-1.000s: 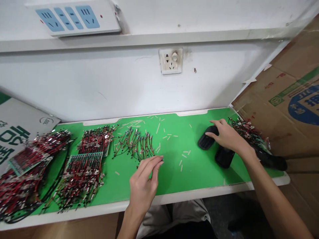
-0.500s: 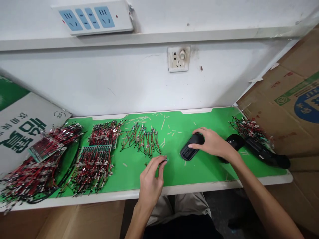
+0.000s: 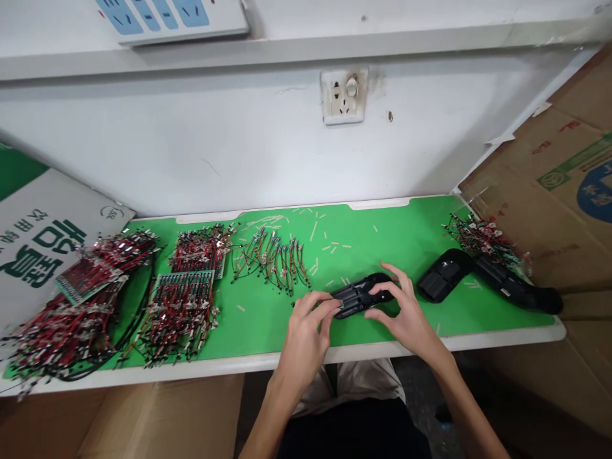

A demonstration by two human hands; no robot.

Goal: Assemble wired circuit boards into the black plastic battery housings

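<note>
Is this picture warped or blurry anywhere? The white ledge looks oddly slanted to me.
In the head view, the white ledge does run aslant, and the scene looks stretched toward the edges, as with a wide lens. Light is soft, with faint shadows under the left hand and right hand; the tangled wires stay fairly sharp.

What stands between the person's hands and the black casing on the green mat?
Nothing visible does: the left hand and the right hand both rest directly on the black casing, one at each end.
</note>
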